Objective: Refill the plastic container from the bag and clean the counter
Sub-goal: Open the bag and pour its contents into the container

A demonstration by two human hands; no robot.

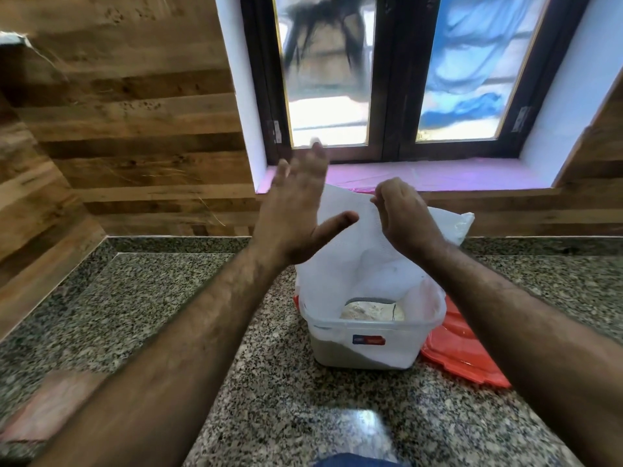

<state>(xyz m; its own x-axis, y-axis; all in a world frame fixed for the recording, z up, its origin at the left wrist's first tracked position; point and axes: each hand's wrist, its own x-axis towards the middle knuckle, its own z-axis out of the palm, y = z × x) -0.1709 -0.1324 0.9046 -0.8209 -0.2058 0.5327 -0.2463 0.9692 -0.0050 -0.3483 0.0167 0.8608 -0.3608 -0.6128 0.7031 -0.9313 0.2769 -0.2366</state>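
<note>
Emptying stage: right hand [401,217] pinches upended bag [354,251] above the container [364,345]; left hand [296,210], open, beside it, probably poised to tap out remnants.

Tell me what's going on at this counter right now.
A person is emptying a white bag into a clear plastic container on the granite counter. The right hand pinches the upended bag's top; the left hand is open beside it. The container's red lid lies beside the container.
</note>
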